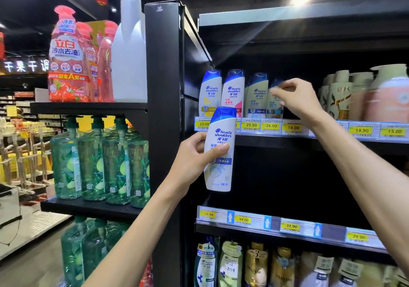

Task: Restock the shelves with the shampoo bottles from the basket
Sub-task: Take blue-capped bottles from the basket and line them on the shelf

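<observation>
My left hand (194,153) grips a white shampoo bottle (221,153) with a blue cap, held upright in front of the upper shelf's edge (294,129). On that shelf stand three more white and blue shampoo bottles (233,92) in a row. A fourth, smaller bottle (274,105) stands to their right, and my right hand (296,98) has its fingers closed around its top and side. The basket is not in view.
Beige and pink bottles (376,96) fill the shelf to the right. The middle shelf bay is dark, with price tags (290,225) along its lower edge. More bottles (256,264) stand below. A black end panel (163,109) separates green soap bottles (99,160) and pink detergent bottles (68,60) at left.
</observation>
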Available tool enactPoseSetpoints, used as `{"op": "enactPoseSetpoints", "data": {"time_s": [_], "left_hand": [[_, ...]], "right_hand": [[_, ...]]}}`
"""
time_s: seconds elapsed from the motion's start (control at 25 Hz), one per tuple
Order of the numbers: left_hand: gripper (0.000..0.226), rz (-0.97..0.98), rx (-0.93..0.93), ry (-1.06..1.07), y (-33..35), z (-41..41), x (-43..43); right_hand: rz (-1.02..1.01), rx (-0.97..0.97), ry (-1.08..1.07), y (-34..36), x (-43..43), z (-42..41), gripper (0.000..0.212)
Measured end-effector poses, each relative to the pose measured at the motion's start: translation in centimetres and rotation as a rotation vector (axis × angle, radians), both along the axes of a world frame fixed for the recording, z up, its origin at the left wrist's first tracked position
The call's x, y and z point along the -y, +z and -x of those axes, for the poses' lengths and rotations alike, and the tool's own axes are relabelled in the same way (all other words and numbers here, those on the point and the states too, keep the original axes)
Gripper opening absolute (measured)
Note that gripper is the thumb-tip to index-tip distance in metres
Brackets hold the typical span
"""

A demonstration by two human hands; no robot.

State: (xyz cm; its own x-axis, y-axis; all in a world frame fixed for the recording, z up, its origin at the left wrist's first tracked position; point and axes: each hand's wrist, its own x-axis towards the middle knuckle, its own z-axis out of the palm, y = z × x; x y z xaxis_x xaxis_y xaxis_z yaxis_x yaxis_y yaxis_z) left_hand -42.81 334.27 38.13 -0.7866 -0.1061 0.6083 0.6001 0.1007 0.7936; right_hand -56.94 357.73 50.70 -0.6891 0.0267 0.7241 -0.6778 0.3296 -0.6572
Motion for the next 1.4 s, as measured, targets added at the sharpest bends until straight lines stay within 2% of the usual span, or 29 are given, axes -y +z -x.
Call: {"op": "enactPoseSetpoints", "data": {"time_s": [0.12, 0.2, 0.36, 0.48, 0.68, 0.76, 0.92, 1.0, 1.16, 1.4], "left_hand": [[0.053, -0.032, 0.031, -0.043, -0.3, 0.5, -1.3], [0.056, -0.038, 0.048, -0.061, -0.4, 0.7, -2.2], [0.056, -0.041, 0.046, -0.098, -0.3, 1.4, -4.1], [0.053, -0.013, 0.024, -0.12, -0.3, 1.9, -5.4], [0.039, 0.051, -0.064, -0.084, 0.5, 2.8, -6.8], [0.038, 0.134, -0.177, 0.05, 0.9, 3.1, -6.6], [0.043, 0.474, -0.513, 0.693, 1.2, 4.8, -3.2], [0.049, 0.635, -0.55, 0.901, 1.4, 6.3, -1.7], [0.054, 0.845, -0.525, 1.049, 0.8, 9.5, -1.3], [0.045, 0.83, -0.615, 1.142, -0.3, 11.9, -1.1]], "right_hand": [[0.02, -0.098, 0.114, -2.5, -1.1, -3.0, 0.024], [0.01, -0.053, 0.236, -4.1, -1.3, -5.1, 0.019], [-0.054, 0.123, 0.486, -6.1, -0.3, -8.1, 0.04], [-0.148, 0.137, 0.498, -6.6, -0.4, -8.6, 0.046], [-0.059, 0.116, 0.501, -5.9, -1.8, -8.2, 0.036], [0.018, 0.082, 0.48, -4.7, -2.4, -8.0, 0.032], [0.284, -0.006, 0.412, -0.6, -3.9, -7.1, 0.019], [0.378, -0.065, 0.397, 1.3, -4.0, -6.5, 0.019], [0.315, -0.165, 0.291, 3.8, -2.9, -4.9, 0.026], [0.08, -0.179, 0.099, 4.9, -1.0, -1.5, 0.031]]}}
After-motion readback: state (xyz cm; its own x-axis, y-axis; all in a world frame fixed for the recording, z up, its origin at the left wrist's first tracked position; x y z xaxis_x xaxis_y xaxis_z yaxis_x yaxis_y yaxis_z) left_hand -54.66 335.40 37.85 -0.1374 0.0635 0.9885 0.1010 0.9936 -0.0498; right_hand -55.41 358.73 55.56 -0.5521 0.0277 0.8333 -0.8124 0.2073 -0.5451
